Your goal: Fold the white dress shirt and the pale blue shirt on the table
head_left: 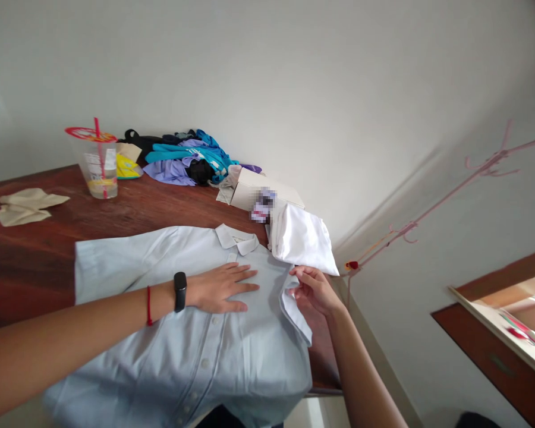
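Observation:
A light blue-grey short-sleeved shirt [178, 333] lies spread front side up, its collar [236, 239] pointing away from me and its lower part reaching past the table's near edge. My left hand [223, 288] rests flat on the shirt's chest, fingers spread, just below the collar. At the right side, my right hand [312, 288] pinches the edge of the shirt's right-hand sleeve [294, 315], which is lifted and curled. Folded white satiny cloth [301, 238] sits just beyond that hand, touching the shirt's shoulder.
On the brown wooden table [160, 208] stand a plastic cup [100, 169] with a red straw, a tan cloth [27, 205], a heap of clothes [191, 156] and a white box [271, 189]. A pink coat rack [446, 193] leans across the right side, above a brown cabinet [494, 351].

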A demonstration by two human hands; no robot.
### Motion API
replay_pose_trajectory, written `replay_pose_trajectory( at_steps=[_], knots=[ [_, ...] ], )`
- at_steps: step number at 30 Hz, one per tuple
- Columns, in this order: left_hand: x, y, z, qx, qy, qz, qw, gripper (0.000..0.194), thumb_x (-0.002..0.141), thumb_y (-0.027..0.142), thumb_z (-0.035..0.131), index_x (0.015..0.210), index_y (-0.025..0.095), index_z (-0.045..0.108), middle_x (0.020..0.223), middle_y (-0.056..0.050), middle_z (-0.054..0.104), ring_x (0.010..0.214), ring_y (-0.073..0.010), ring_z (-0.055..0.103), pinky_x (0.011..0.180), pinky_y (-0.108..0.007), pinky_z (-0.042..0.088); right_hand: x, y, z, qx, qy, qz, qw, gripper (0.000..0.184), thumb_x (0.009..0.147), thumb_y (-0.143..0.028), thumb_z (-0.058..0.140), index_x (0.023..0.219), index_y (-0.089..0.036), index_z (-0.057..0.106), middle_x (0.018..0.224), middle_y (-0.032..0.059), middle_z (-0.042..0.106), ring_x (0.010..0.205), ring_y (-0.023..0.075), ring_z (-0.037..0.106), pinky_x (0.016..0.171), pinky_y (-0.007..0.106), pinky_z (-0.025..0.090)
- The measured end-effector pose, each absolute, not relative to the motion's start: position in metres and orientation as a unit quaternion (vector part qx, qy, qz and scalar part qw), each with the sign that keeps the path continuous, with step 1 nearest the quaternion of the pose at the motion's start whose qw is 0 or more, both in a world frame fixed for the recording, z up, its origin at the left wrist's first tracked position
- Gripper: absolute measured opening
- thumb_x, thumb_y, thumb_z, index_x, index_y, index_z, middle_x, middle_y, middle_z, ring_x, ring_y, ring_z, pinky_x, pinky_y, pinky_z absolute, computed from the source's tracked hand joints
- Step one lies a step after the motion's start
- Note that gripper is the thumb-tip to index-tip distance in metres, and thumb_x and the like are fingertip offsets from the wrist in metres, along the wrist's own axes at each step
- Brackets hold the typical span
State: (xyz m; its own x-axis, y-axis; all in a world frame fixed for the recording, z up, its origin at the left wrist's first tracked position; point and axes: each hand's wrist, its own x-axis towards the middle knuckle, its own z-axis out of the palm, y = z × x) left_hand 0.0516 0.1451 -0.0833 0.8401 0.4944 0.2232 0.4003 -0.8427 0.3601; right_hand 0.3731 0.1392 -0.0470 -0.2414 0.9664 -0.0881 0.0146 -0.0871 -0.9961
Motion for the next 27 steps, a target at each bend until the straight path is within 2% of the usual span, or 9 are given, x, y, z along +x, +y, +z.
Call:
replay_pose_trajectory(
  at_steps=[3, 8, 12, 16, 18, 20, 22, 25, 27],
  knots=[
    [0.052, 0.145, -0.082, 0.944, 0.237, 0.163, 0.159, 0.060, 0.099, 0.062, 0.053, 0.152, 0.036, 0.050, 0.167, -0.008, 0.035, 0.153, -0.0362, 0.033, 0.123, -0.059, 0.026, 0.351, 0.151, -0.038, -0.431, -0.592, 0.592, 0.336, 0.034, 0.086, -0.050, 0.078, 0.097, -0.018, 0.077, 0.078, 0.0074, 0.077, 0.074, 0.0221, 0.075, 0.062, 0.030, 0.056],
    [0.053, 0.142, -0.079, 0.950, 0.233, 0.159, 0.134, 0.052, 0.100, 0.058, 0.053, 0.141, 0.028, 0.062, 0.159, -0.011, 0.047, 0.152, -0.0390, 0.034, 0.123, -0.062, 0.029, 0.327, 0.164, -0.046, -0.427, -0.620, 0.604, 0.263, 0.036, 0.085, -0.046, 0.079, 0.109, -0.019, 0.075, 0.102, 0.0102, 0.080, 0.087, 0.0226, 0.077, 0.070, 0.030, 0.058],
    [0.054, 0.140, -0.077, 0.947, 0.245, 0.178, 0.107, 0.039, 0.103, 0.047, 0.052, 0.131, 0.026, 0.068, 0.140, -0.011, 0.065, 0.147, -0.0373, 0.042, 0.120, -0.058, 0.035, 0.326, 0.162, -0.062, -0.422, -0.605, 0.612, 0.286, 0.053, 0.083, -0.040, 0.083, 0.131, -0.025, 0.066, 0.113, 0.0078, 0.078, 0.086, 0.0181, 0.076, 0.068, 0.026, 0.056],
    [0.057, 0.143, -0.076, 0.932, 0.258, 0.237, 0.094, 0.025, 0.102, 0.034, 0.053, 0.108, 0.023, 0.075, 0.117, -0.008, 0.072, 0.124, -0.0313, 0.060, 0.111, -0.051, 0.045, 0.330, 0.159, -0.068, -0.406, -0.611, 0.610, 0.300, 0.047, 0.087, -0.041, 0.079, 0.128, -0.022, 0.067, 0.106, 0.0072, 0.078, 0.082, 0.0165, 0.074, 0.066, 0.025, 0.054],
    [0.058, 0.144, -0.075, 0.921, 0.272, 0.261, 0.097, 0.023, 0.101, 0.032, 0.052, 0.104, 0.022, 0.073, 0.113, -0.009, 0.071, 0.110, -0.0275, 0.065, 0.104, -0.048, 0.049, 0.331, 0.158, -0.070, -0.402, -0.616, 0.606, 0.303, 0.045, 0.088, -0.041, 0.079, 0.127, -0.022, 0.068, 0.103, 0.0068, 0.077, 0.081, 0.0160, 0.073, 0.066, 0.024, 0.053],
    [0.058, 0.143, -0.073, 0.914, 0.282, 0.274, 0.102, 0.024, 0.101, 0.034, 0.053, 0.112, 0.022, 0.070, 0.119, -0.010, 0.068, 0.108, -0.0272, 0.065, 0.101, -0.047, 0.051, 0.332, 0.159, -0.071, -0.402, -0.615, 0.603, 0.310, 0.044, 0.087, -0.042, 0.079, 0.125, -0.022, 0.069, 0.101, 0.0061, 0.077, 0.079, 0.0154, 0.072, 0.065, 0.024, 0.053],
    [0.057, 0.142, -0.071, 0.918, 0.266, 0.274, 0.109, 0.032, 0.100, 0.038, 0.055, 0.126, 0.022, 0.065, 0.134, -0.013, 0.064, 0.121, -0.0298, 0.061, 0.106, -0.048, 0.048, 0.332, 0.159, -0.072, -0.403, -0.610, 0.603, 0.319, 0.042, 0.087, -0.043, 0.079, 0.123, -0.023, 0.070, 0.099, 0.0053, 0.077, 0.077, 0.0151, 0.071, 0.065, 0.024, 0.052],
    [0.056, 0.137, -0.069, 0.942, 0.200, 0.236, 0.125, 0.053, 0.100, 0.045, 0.058, 0.148, 0.023, 0.053, 0.154, -0.013, 0.052, 0.145, -0.0333, 0.044, 0.120, -0.052, 0.035, 0.331, 0.159, -0.074, -0.400, -0.598, 0.607, 0.336, 0.041, 0.087, -0.044, 0.079, 0.121, -0.024, 0.071, 0.095, 0.0036, 0.076, 0.076, 0.0151, 0.070, 0.065, 0.025, 0.052],
    [0.056, 0.134, -0.069, 0.955, 0.174, 0.196, 0.138, 0.065, 0.099, 0.050, 0.058, 0.157, 0.023, 0.043, 0.161, -0.013, 0.044, 0.152, -0.0356, 0.034, 0.124, -0.056, 0.027, 0.331, 0.159, -0.075, -0.399, -0.595, 0.607, 0.343, 0.040, 0.086, -0.044, 0.079, 0.120, -0.023, 0.071, 0.095, 0.0032, 0.075, 0.077, 0.0154, 0.070, 0.065, 0.025, 0.052]
  ],
)
